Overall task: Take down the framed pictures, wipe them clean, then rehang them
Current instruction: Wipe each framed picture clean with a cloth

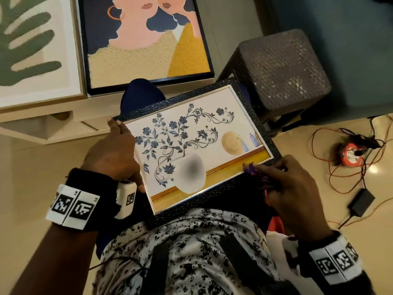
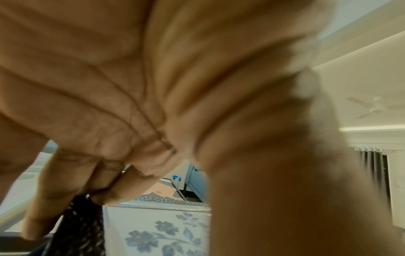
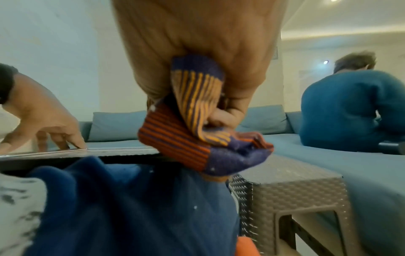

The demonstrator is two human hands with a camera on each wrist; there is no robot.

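A framed picture (image 1: 191, 145) of blue flowers in a white vase, in a dark textured frame with a silver inner rim, lies tilted on my lap. My left hand (image 1: 119, 150) holds its left side, with fingers over the outer edge and the thumb on the glass. The left wrist view shows the palm (image 2: 131, 86) above the flower print (image 2: 157, 230). My right hand (image 1: 291, 188) grips a bunched purple-and-orange striped cloth (image 1: 255, 173) at the frame's lower right edge. In the right wrist view the cloth (image 3: 192, 138) hangs from my fist (image 3: 197, 34) beside the frame's edge (image 3: 109, 153).
Two larger framed pictures stand ahead: a green leaf print (image 1: 32, 50) and a two-faces print (image 1: 144, 39). A grey woven stool (image 1: 282, 69) is close on the right. An orange cable reel (image 1: 350, 155), wires and a black adapter (image 1: 361, 202) lie on the floor. Another person (image 3: 350, 110) sits on a blue sofa.
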